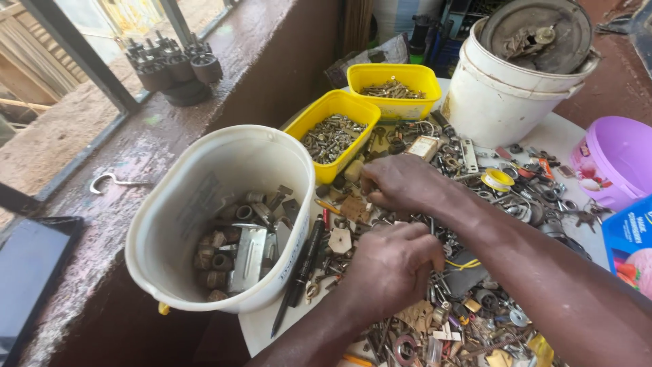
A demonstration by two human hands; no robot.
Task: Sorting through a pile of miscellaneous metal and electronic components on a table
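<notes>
A heap of small metal hardware (468,204) covers the white table: washers, screws, brackets, keys. My left hand (390,265) rests knuckles-up on the near part of the heap, fingers curled down into it. My right hand (401,183) reaches further in, its fingertips bunched together on the parts beside a yellow tub (319,112) of screws. What either hand holds is hidden under the fingers. A white bucket (197,197) lies tipped on its side left of my hands, with nuts and metal plates (238,251) inside.
A second yellow tub (414,75) of screws stands behind the first. A large white bucket (489,102) carries a round metal lid (536,34). A purple tub (618,156) and blue carton (631,238) sit right. A black pen (305,261), hook (109,180) and black cylinders (173,68) lie left.
</notes>
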